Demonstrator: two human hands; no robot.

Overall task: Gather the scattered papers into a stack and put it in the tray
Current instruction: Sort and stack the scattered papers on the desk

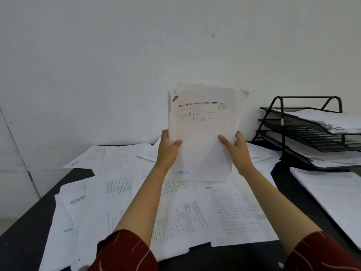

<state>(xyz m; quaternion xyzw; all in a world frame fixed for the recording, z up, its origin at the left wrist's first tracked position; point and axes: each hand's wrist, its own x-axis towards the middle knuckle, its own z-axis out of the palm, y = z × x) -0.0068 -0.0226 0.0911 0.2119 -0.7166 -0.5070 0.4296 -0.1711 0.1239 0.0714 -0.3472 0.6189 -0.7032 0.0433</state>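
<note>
The black bench point(29, 227) is lying below both grips, carrying the loose printed sheets point(195, 212) that are spreading under and beyond the forearms on either side, so most of the gathering is, by my judgement, not yet done. To the right of the right grip and a little further back, the black wire letter tray point(304, 132) is standing in three tiers against the wall, each tier already holding paper, and a separate pile of white sheets point(332, 196) is lying on the bench in front of it. Between the two grips, raised clear of the bench, the collected stack of papers point(203, 133) is standing nearly upright with its printed face toward the camera; its long axis is running vertically, tilting slightly to the right at the top, where the edges are fanning out unevenly. Holding it on end this way is probably for squaring the sheets, since the lower edge is hanging just above the scattered pages. The left hand point(169, 151) is gripping the stack's left edge, thumb curling over the front. The right hand point(239, 151) is pinching the right edge, thumb lying across the front and fingers behind. Dark red sleeves point(125, 251) are showing nearest the camera.
</note>
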